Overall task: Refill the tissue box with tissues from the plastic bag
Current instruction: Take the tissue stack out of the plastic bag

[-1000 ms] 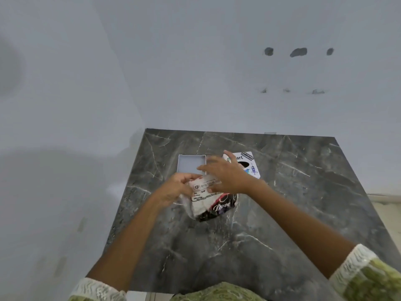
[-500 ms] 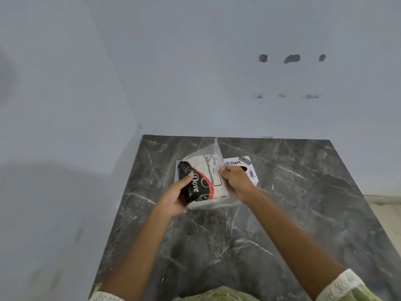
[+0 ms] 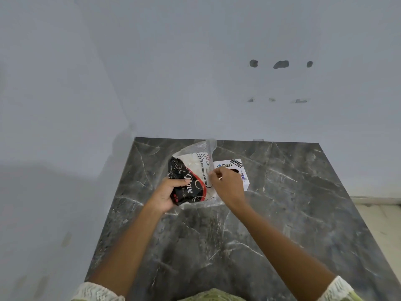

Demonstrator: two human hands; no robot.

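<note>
Nearest the camera, two lace-edged sleeves [image 3: 338, 287] sat at the bottom corners, with bare forearms reaching forward over the dark grey marble tabletop [image 3: 282, 224].

The left hand [image 3: 168, 195] was closed around the lower left end of the plastic tissue bag [image 3: 191, 181], thumb pressed across the black printed panel that carried white script lettering and a red curved band. The bag was held tilted up off the table, its printed face toward the camera, white tissues showing through the clear film on its upper right part.

The right hand [image 3: 227, 184] was pinched shut on the bag's right edge, fingertips drawn together at the clear film beside a printed label box. A loose strip of transparent plastic [image 3: 211, 148] stood up from the bag's far end.

Just behind the right hand, and partly hidden by it, the white tissue box [image 3: 235, 167] lay on the tabletop, marked "Dart" and "Software Engineer", with a dark opening on top.

Beyond the table rose a pale blue-grey wall [image 3: 195, 72] with several small dark holes [image 3: 281, 64].
</note>
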